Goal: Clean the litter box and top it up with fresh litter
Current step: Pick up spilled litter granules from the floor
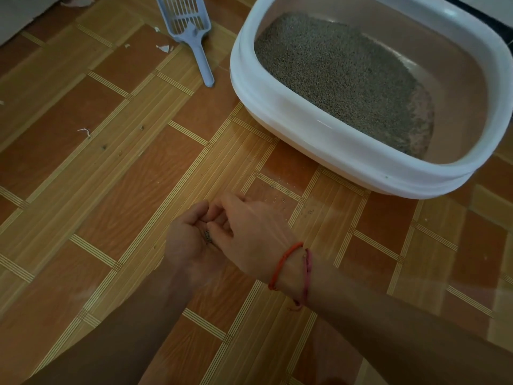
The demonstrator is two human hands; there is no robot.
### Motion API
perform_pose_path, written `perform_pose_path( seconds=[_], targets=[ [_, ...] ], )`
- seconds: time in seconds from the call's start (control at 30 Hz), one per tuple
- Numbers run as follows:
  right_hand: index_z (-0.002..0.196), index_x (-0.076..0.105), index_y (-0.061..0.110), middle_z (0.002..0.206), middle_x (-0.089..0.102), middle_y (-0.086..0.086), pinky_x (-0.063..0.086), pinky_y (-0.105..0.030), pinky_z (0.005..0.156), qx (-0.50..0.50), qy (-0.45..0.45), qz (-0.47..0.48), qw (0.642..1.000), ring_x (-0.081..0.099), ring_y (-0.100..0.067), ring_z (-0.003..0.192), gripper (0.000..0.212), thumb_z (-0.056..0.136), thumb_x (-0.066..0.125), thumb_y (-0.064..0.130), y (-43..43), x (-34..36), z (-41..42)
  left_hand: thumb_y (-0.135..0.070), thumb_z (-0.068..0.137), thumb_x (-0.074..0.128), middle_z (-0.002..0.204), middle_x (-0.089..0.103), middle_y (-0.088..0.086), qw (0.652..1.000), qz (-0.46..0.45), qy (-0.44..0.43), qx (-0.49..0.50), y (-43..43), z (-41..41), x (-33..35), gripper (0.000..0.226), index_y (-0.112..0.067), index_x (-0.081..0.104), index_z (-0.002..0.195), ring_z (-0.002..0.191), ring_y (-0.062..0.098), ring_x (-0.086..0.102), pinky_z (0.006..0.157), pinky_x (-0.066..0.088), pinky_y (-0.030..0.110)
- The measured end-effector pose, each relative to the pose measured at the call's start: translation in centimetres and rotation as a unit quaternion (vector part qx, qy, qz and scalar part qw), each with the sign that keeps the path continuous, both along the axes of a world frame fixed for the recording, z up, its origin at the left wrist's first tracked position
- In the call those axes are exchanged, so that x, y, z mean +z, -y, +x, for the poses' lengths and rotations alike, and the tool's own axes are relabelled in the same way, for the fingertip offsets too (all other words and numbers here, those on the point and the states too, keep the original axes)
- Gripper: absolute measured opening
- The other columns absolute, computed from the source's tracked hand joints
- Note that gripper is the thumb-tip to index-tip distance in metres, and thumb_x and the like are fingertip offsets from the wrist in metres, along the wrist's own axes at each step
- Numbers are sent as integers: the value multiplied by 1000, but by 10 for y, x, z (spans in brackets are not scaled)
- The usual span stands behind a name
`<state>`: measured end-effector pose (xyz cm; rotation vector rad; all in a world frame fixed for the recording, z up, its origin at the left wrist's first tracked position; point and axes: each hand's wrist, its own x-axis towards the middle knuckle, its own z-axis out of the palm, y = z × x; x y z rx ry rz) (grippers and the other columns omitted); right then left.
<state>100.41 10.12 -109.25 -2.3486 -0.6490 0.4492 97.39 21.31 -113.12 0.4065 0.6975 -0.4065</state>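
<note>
Up close, two bare forearms come in from the bottom edge and meet over the wood-patterned floor (111, 190). The left hand (188, 243) is turned palm up and cupped, its fingers curled loosely over a few dark grains (208, 236) lying in the palm. The right hand (252, 226) lies back up across it, with its fingers dipping into that cupped palm. Their tips are hidden there, so I cannot tell whether they pinch anything. The two hands touch each other. An orange cord bracelet (286, 263) and a pink cord bracelet (307, 276) circle the right wrist. Just beyond the right hand, a light scatter of spilled litter (280, 194) dots the floor, between the hands and the litter box (305, 126). The box stands on the floor in the upper right, a pan with a broad white rim, well apart from both hands. Grey-brown litter (333, 73) covers its left and middle parts, while the near right end of the pan bottom shows only a thin dusting. To the left of the box, near it but not touching, a pale blue slotted scoop (191, 31) lies flat on the floor with its handle pointing toward the person. Small white paper scraps (163, 48) lie just left of the scoop.
</note>
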Motion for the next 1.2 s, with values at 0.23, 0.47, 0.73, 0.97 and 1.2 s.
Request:
perform_pose_path(
  seconds=[0.23, 0.47, 0.73, 0.97, 1.2],
  targets=[
    [97, 59, 31, 66, 55, 18, 53, -32, 68, -51, 20, 18, 998, 59, -6, 70, 6, 92, 58, 33, 19, -3, 13, -25, 104, 34, 95, 72, 19, 996, -15, -17, 83, 2, 3, 7, 51, 6, 72, 89, 95, 29, 74, 83, 62, 39],
    [100, 64, 30, 59, 42, 20, 42, -23, 56, -166, 14, -85, 982, 43, 2, 56, 12, 95, 56, 37, 77, -32, 43, -20, 103, 39, 109, 73, 23, 992, -4, -45, 117, 2, 6, 8, 51, 10, 76, 84, 103, 36, 72, 88, 57, 49],
    [110, 63, 33, 66, 43, 18, 34, -20, 51, -200, -6, -120, 972, 43, 0, 58, 26, 89, 63, 47, 96, -48, 52, -21, 103, 38, 106, 74, 23, 992, 2, -49, 118, 3, 8, 8, 54, 9, 76, 79, 101, 36, 73, 87, 58, 48],
    [91, 65, 38, 74, 55, 23, 47, -26, 61, -191, -3, -103, 976, 52, -1, 69, 7, 88, 65, 44, 94, -53, 53, -21, 103, 39, 108, 73, 23, 992, 4, -54, 116, 2, 8, 7, 53, 8, 76, 81, 102, 35, 73, 87, 58, 47],
    [91, 61, 31, 64, 54, 17, 41, -22, 49, -127, 51, -165, 977, 51, -1, 57, 15, 97, 49, 38, 87, -56, 50, -21, 103, 39, 108, 73, 23, 992, 2, -51, 116, 3, 8, 6, 52, 9, 76, 82, 102, 36, 72, 88, 58, 48]
  ],
)
